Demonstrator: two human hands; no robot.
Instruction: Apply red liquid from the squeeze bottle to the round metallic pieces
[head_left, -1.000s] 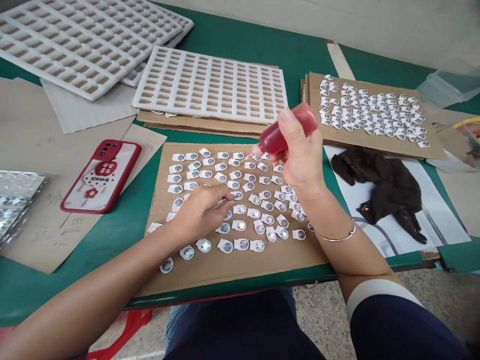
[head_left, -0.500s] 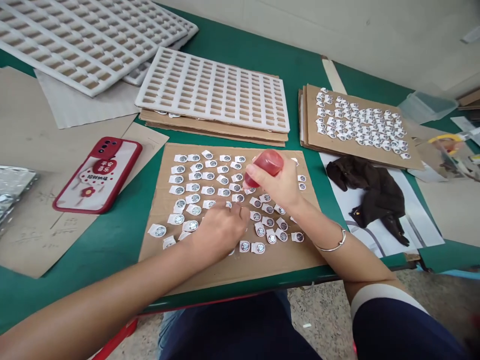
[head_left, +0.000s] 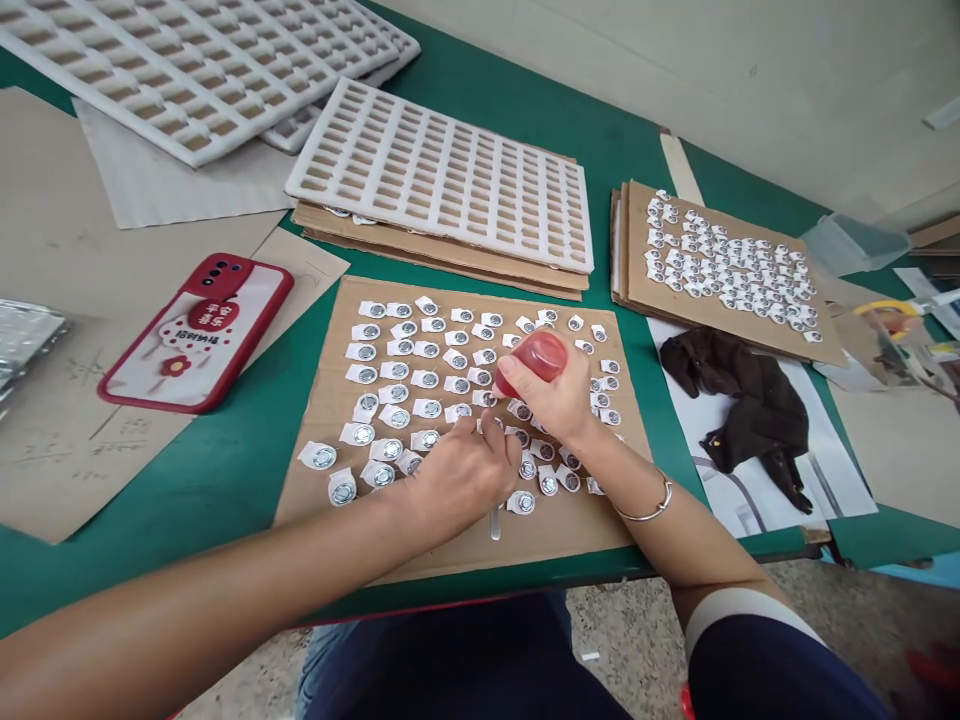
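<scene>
My right hand (head_left: pixel 566 400) is wrapped round a red, rounded squeeze bottle (head_left: pixel 534 362), tilted with its lower end toward the board. Close beside it, my left hand (head_left: pixel 472 465) is closed with the fingertips near the small round pieces. A thin flat metal tool (head_left: pixel 495 525) pokes out below my left palm; its other end is hidden by the fingers. Under both hands lies a cardboard sheet (head_left: pixel 450 560) bearing rows of silvery round pieces on white tabs (head_left: pixel 386 448). Some of these pieces are covered by my hands.
White slotted foam trays (head_left: pixel 442 185) lie on cardboard at the back and back left. A red-edged phone (head_left: pixel 196 335) rests at left. To the right are another filled cardboard sheet (head_left: pixel 637 270), dark cloth (head_left: pixel 750 400), a clear bin (head_left: pixel 855 243) and yellow-handled scissors (head_left: pixel 892 308).
Both hands have shifted slightly toward me and the left one a little to the right. The metal tool's end now shows below my left hand. The camera view has tilted slightly.
</scene>
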